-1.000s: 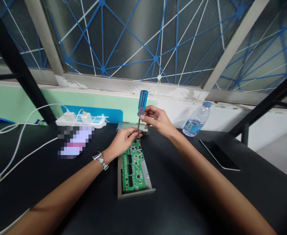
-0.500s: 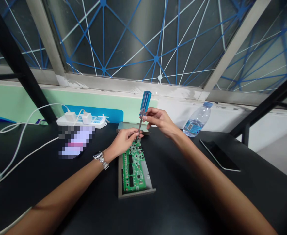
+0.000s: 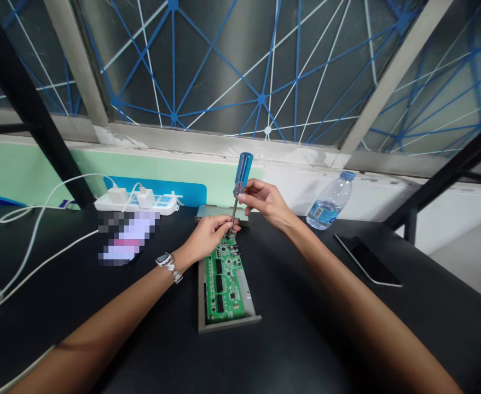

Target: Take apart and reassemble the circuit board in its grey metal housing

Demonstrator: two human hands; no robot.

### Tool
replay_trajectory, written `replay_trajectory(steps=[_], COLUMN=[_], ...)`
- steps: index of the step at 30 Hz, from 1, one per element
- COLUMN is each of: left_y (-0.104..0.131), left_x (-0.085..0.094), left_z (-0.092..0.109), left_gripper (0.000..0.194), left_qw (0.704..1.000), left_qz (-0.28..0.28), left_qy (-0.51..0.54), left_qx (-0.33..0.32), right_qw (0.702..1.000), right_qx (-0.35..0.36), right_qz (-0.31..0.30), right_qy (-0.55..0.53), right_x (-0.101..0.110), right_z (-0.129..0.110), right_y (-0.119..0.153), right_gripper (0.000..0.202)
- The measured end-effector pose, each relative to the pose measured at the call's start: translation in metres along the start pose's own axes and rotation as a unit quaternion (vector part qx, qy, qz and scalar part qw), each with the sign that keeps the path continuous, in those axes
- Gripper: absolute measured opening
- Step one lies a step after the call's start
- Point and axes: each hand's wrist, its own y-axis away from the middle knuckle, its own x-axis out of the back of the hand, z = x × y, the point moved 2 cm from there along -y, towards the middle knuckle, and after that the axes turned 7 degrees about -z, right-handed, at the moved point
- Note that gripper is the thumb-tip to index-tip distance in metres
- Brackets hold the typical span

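Note:
A screwdriver (image 3: 244, 171) with a blue handle stands nearly upright, leaning slightly right, its tip down at the far end of a green circuit board (image 3: 229, 290). The fingers of my right hand (image 3: 267, 202) pinch it where handle and shaft meet. Lower down, my left hand (image 3: 211, 234) closes thumb and fingers around the metal shaft near the tip. The board lies in an open metal case (image 3: 201, 306) on the black table. What sits under the tip is too small to make out.
Behind the case lies a metal cover (image 3: 219, 211). A power strip (image 3: 164, 206) with plugged-in chargers and white cables (image 3: 39, 219) is at the left, near a blurred-out phone-like object (image 3: 131, 241). To the right are a water bottle (image 3: 330, 202) and a dark phone (image 3: 367, 260).
The screwdriver handle and my right hand have shifted very slightly left. My left hand stays in place on the shaft.

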Motion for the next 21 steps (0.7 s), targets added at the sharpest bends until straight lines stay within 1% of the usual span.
replay_trajectory(steps=[5,9,14,21], left_y=[0.001,0.002,0.004,0.006], left_x=[-0.001,-0.002,-0.003,-0.005], left_z=[0.000,0.005,0.012,0.013], left_gripper=[0.027,0.026,0.024,0.025], left_qw=[1.000,0.998,0.996,0.992], left_qz=[-0.001,0.016,0.036,0.051], left_qy=[-0.024,-0.051,-0.079,-0.110], left_qx=[-0.008,-0.021,-0.026,-0.031], right_qw=[1.000,0.997,0.984,0.971], right_qx=[0.006,0.030,0.055,0.044], right_qz=[0.005,0.045,0.091,0.130], right_qy=[0.007,0.061,0.141,0.194], right_x=[0.001,-0.003,-0.009,-0.014], right_z=[0.002,0.000,-0.007,-0.014], right_y=[0.001,0.001,0.003,0.007], right_gripper=[0.035,0.034,0.030,0.028])
